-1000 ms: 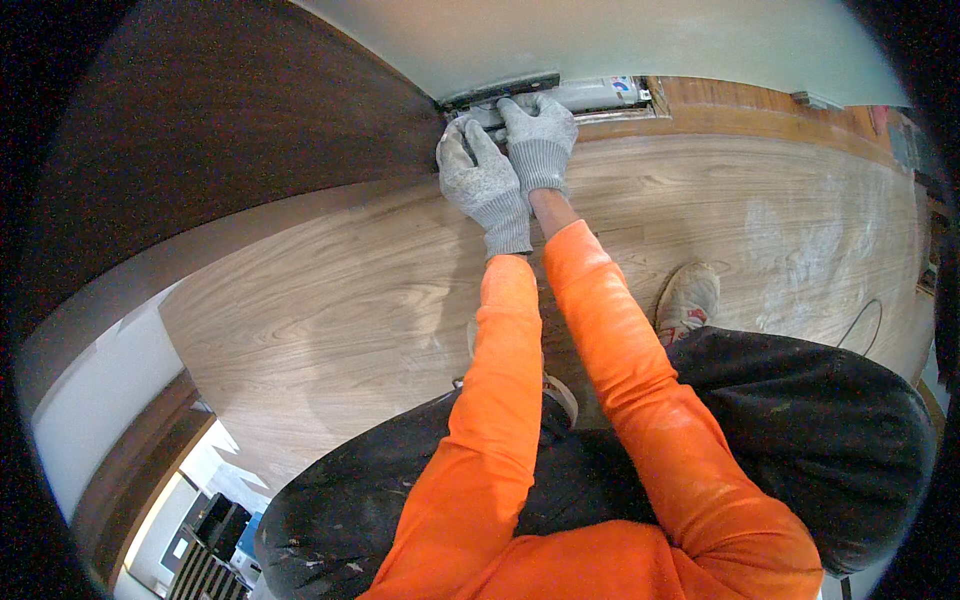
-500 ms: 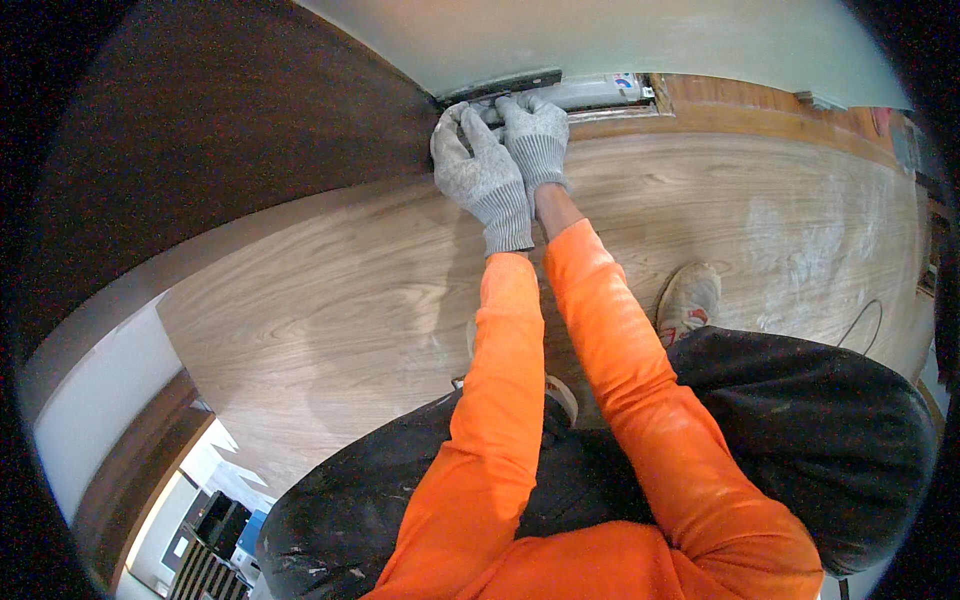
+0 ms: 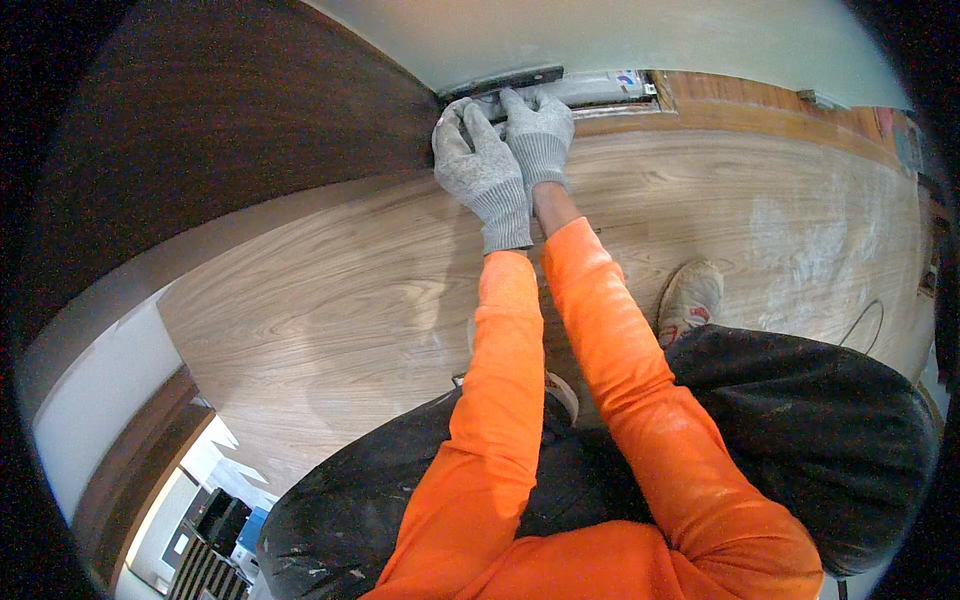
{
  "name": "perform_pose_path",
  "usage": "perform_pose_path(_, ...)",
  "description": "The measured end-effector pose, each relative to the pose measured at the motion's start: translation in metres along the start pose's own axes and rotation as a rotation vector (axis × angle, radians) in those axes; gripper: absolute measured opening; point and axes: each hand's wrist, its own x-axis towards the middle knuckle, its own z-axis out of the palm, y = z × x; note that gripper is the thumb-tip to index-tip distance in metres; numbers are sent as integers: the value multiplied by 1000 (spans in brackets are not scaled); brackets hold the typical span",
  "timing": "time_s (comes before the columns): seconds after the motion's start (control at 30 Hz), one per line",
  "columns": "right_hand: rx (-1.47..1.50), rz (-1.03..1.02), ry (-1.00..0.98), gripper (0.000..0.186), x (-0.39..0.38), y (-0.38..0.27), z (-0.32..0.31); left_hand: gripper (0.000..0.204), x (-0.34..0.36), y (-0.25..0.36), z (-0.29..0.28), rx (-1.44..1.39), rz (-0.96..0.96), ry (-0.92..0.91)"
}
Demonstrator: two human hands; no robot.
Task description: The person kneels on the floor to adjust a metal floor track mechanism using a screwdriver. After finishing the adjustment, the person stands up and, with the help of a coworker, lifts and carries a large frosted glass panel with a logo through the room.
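My left hand [image 3: 475, 165], in a grey knit glove, has its fingers curled and closed at the corner by the dark brown panel. What its fingertips hold, if anything, is hidden. Beside it my right hand [image 3: 540, 140], gloved alike, is also bent with fingers closed over the left end of a long silvery metal housing [image 3: 605, 88]. This housing is set in a recess in the floor and carries a small blue and red sticker. Directly behind my fingers, a black strip [image 3: 520, 78] runs along the lower edge of the greenish glass-like panel [image 3: 640, 35].
The dark brown panel [image 3: 240, 100] rises on the left. Wood-grain boarding [image 3: 330, 290] covers the floor, with whitish dust smears at right. My shoe [image 3: 690, 300] stands on it, and a thin loop of wire [image 3: 875, 325] lies farther right.
My right hand has shifted very slightly to the right along the metal housing. My left hand stays nearly in place.
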Motion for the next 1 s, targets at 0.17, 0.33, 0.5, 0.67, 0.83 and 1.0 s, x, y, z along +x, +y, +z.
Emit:
perform_pose_path(0.17, -163, -97, 40, 30, 0, 6, -1, 22, 0, -7, 1, -51, 2, -3)
perform_pose_path(0.33, -583, -408, -216, 24, 15, 19, 2, 22, 7, -2, 7, -219, -199, -25)
perform_pose_path(0.5, -181, -128, -225, 26, 11, 12, 3, 19, 6, 10, 5, -217, -139, 18)
perform_pose_path(0.67, 272, 237, -98, 35, 4, 2, 7, 21, 6, 12, 4, -229, -92, 20)
perform_pose_path(0.83, -69, -18, 47, 38, 1, 12, 5, 23, 7, 3, 2, -89, 22, 26)
perform_pose_path(1.0, 48, 141, -72, 38, 13, 15, 7, 25, 7, 3, 6, -148, -114, 7)
